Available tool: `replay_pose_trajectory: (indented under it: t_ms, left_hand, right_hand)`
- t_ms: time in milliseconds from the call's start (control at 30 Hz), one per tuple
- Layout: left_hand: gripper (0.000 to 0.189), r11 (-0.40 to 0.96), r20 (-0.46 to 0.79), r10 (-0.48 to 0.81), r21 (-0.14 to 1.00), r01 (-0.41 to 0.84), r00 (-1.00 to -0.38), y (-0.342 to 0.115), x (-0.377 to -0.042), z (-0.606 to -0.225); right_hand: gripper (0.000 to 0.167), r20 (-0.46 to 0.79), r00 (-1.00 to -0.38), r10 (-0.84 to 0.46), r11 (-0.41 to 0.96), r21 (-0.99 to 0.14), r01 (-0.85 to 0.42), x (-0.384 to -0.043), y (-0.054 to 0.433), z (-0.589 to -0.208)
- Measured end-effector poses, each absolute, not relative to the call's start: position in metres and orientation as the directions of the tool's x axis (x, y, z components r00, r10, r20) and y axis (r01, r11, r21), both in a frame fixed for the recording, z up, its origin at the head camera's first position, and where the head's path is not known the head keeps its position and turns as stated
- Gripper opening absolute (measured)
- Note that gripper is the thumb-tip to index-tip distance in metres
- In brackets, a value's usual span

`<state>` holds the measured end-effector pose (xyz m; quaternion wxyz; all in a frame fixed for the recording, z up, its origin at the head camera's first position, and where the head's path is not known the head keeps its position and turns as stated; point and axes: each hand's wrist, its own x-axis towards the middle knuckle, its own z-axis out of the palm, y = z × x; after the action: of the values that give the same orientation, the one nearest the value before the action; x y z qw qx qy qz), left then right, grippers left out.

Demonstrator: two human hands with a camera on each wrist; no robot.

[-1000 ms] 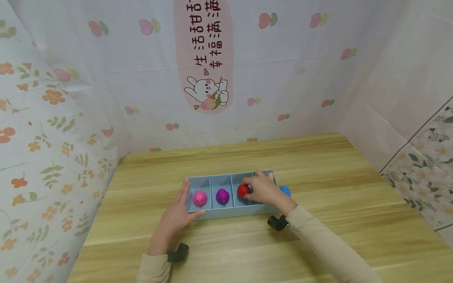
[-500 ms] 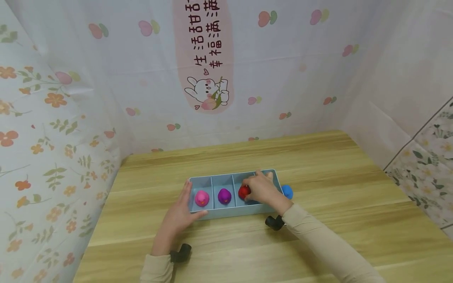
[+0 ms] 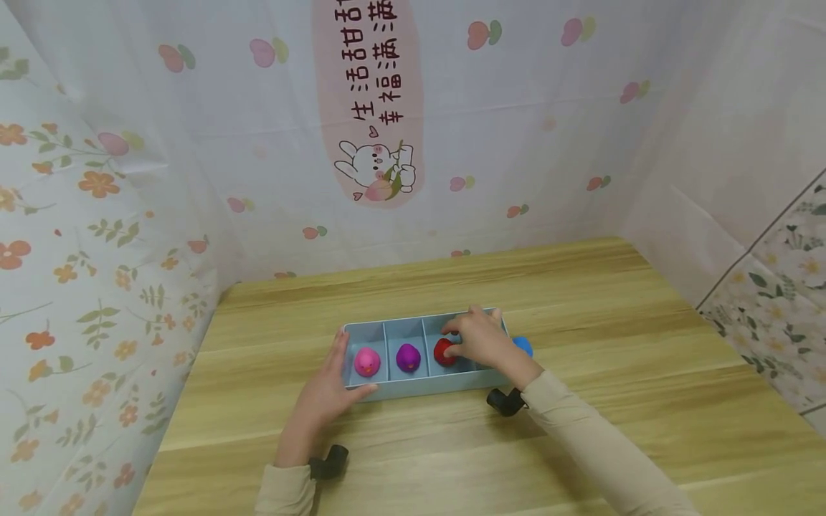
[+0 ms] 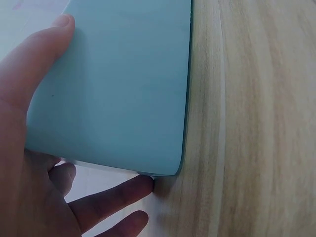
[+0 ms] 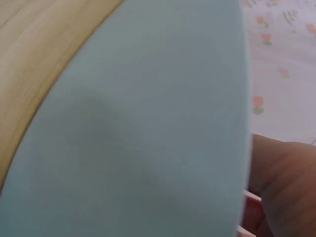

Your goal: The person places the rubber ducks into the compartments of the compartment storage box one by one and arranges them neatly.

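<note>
My left hand (image 3: pixel 326 385) rests against the left end of a blue divided box (image 3: pixel 413 389), its thumb along the front wall and its fingers along the end wall. In the left wrist view, the box's front wall (image 4: pixel 118 94) fills the middle. A red toy duck (image 3: pixel 444 352) sits in the third compartment. Over the box's right part is my right hand (image 3: pixel 482 340), thumb at the red duck and forefinger raised apart from it. A pink toy duck (image 3: pixel 367 362) occupies the first compartment, a purple one (image 3: pixel 409 357) the second. The fourth is mostly covered by my right hand.
A blue toy (image 3: pixel 523 346) stands on the wooden table (image 3: pixel 413 459) just past the box's right end, partly hidden by my right wrist. Printed cloth (image 3: pixel 271 165) hangs behind the table and at its sides.
My right hand's fingers have spread from the red duck and the forefinger has lifted away. More of the duck shows. My left hand and the box stay put.
</note>
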<state>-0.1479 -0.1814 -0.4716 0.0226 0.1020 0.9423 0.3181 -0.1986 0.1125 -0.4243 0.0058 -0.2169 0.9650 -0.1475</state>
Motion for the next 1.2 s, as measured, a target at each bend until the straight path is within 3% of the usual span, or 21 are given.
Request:
replay_pose_trajectory:
  t_ms: [400,700,1200]
  left_hand:
    - [0.110,0.771,0.034,0.201,0.611,0.180,-0.979,-0.181,-0.146,-0.472]
    - [0.110,0.778,0.031,0.202,0.602,0.180,-0.979,-0.180,-0.148,-0.474]
    - [0.110,0.781,0.027,0.207,0.598,0.182,-0.978,-0.181,-0.148,-0.473]
  right_hand:
    - [0.028,0.136,-0.891,-0.432,0.822,-0.348,-0.451,-0.201,0.127,-0.415]
    - [0.022,0.196,-0.906,-0.376,0.800,-0.424,-0.424,-0.199,0.143,-0.406]
    - [0.018,0.259,-0.921,-0.289,0.808,-0.451,-0.380,-0.197,0.180,-0.400]
